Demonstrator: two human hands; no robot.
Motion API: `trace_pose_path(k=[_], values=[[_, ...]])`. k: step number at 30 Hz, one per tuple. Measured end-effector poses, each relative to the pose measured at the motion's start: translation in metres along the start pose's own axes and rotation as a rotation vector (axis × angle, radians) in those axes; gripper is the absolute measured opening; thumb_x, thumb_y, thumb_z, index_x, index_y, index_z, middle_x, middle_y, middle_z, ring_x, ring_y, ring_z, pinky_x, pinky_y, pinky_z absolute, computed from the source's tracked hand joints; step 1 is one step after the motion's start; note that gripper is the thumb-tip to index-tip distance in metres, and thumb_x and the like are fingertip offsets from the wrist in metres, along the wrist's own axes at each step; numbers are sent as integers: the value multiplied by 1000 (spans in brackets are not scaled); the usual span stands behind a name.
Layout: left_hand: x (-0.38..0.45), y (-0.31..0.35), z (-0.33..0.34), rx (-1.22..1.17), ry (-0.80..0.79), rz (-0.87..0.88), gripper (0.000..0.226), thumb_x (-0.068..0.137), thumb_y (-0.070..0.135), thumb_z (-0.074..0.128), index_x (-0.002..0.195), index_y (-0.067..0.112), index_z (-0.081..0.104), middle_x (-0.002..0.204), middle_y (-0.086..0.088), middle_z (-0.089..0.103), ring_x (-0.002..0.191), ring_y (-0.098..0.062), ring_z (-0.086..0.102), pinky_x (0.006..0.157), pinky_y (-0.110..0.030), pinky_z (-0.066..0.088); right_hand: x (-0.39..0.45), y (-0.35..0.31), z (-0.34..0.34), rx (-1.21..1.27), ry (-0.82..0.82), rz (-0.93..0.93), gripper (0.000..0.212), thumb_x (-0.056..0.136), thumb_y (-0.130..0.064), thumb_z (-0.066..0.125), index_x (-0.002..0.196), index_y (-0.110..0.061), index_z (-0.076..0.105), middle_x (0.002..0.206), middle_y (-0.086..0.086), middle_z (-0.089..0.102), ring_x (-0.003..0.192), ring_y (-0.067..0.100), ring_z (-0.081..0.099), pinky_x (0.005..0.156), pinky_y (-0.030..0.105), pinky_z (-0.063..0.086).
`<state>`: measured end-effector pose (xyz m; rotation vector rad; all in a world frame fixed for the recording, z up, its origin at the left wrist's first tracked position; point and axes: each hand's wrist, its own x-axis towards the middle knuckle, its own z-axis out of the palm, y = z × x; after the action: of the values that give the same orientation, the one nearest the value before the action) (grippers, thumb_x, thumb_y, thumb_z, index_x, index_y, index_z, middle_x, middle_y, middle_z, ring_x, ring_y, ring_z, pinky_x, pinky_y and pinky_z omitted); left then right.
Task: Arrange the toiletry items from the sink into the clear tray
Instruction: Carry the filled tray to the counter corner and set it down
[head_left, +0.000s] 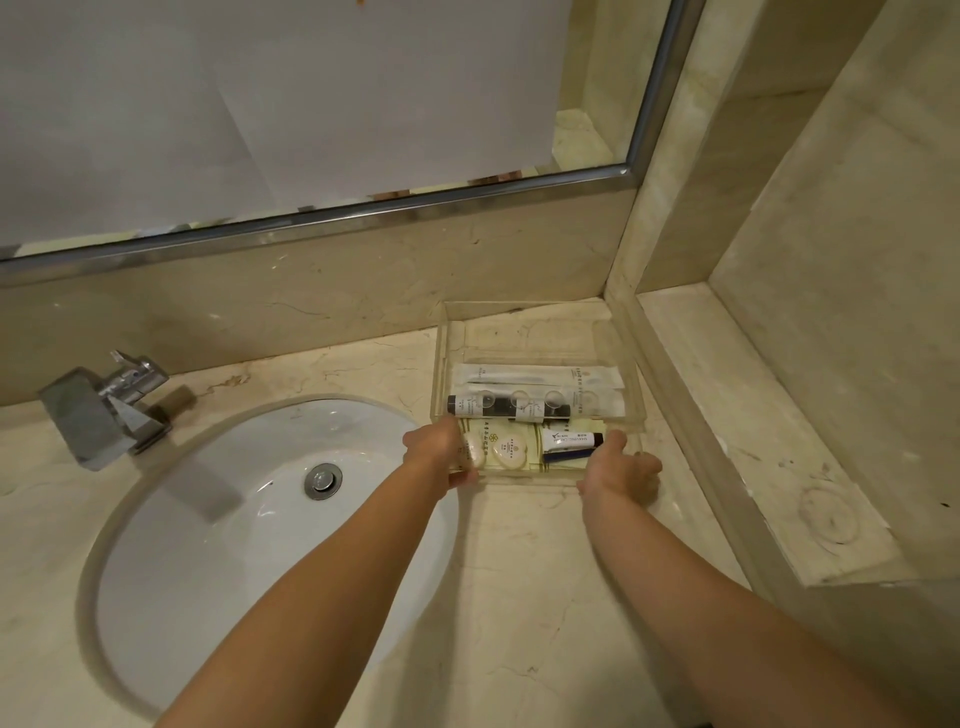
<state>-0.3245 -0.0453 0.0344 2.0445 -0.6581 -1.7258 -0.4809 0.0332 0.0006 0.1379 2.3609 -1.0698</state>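
Observation:
A clear tray (540, 332) stands on the marble counter to the right of the sink, against the back wall. Inside lie white wrapped packets (535, 375), a row of small dark bottles (506, 406), two round wrapped soaps (506, 451) and a white tube with a black cap (574, 440) over a dark blue item (569, 455). My left hand (435, 451) grips the tray's near left corner. My right hand (618, 470) holds the near right corner, with its thumb over the front wall.
A white oval sink (218, 519) with a chrome drain (323, 480) lies to the left, with no items in its basin. A chrome faucet (111, 408) stands behind it. A mirror hangs above the counter. A raised marble ledge (753, 441) borders the tray on the right.

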Motion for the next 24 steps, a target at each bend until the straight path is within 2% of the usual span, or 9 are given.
trace_pose_path(k=[2,4,8,15,18,21,23,24], values=[[-1,1,0,-20,11,-1,39,90,27,54,122,10,43,109,-16,58,86,-30,64,45,-31,56,3,1,0,37,-2,30,70,72,-57,34,122,-10,46,122,14,55,91,35,67,76,50,58],[-3,4,1,-50,19,4,34,90,23,54,118,11,39,108,-15,52,83,-29,61,51,-35,58,1,-4,-3,62,-45,52,55,81,-48,39,120,-10,46,116,13,59,77,30,70,73,47,59],[-2,11,1,-70,38,25,41,90,18,55,123,14,33,110,-13,43,96,-35,59,61,-38,60,0,-11,-5,75,-88,57,50,86,-44,40,122,-10,45,117,11,60,65,26,71,75,47,58],[-1,11,2,12,-6,45,49,89,26,58,129,9,36,111,-13,52,92,-32,64,58,-40,59,3,-10,-7,57,-118,33,44,89,-40,43,120,-8,46,117,11,62,63,27,71,76,46,58],[0,12,3,-28,11,50,38,89,18,58,118,10,34,94,-10,51,79,-26,61,59,-39,59,4,-13,-5,54,-115,28,47,88,-42,42,121,-8,46,119,10,61,62,25,71,75,44,58],[-2,14,3,-75,24,73,38,89,13,58,112,13,28,83,-7,44,76,-25,59,65,-39,59,6,-15,-2,69,-122,44,48,86,-43,42,120,-9,45,117,8,62,62,23,71,74,42,57],[-1,15,2,-81,18,81,37,89,10,57,112,13,28,88,-8,45,74,-25,59,65,-39,59,4,-17,-2,98,-119,73,48,86,-43,43,120,-9,45,106,9,66,67,24,71,74,43,57],[-1,17,2,-78,11,82,36,88,7,56,113,13,30,94,-10,45,74,-26,60,65,-39,60,3,-19,-2,116,-119,89,46,87,-42,43,118,-8,46,94,8,69,70,26,70,75,43,56]])
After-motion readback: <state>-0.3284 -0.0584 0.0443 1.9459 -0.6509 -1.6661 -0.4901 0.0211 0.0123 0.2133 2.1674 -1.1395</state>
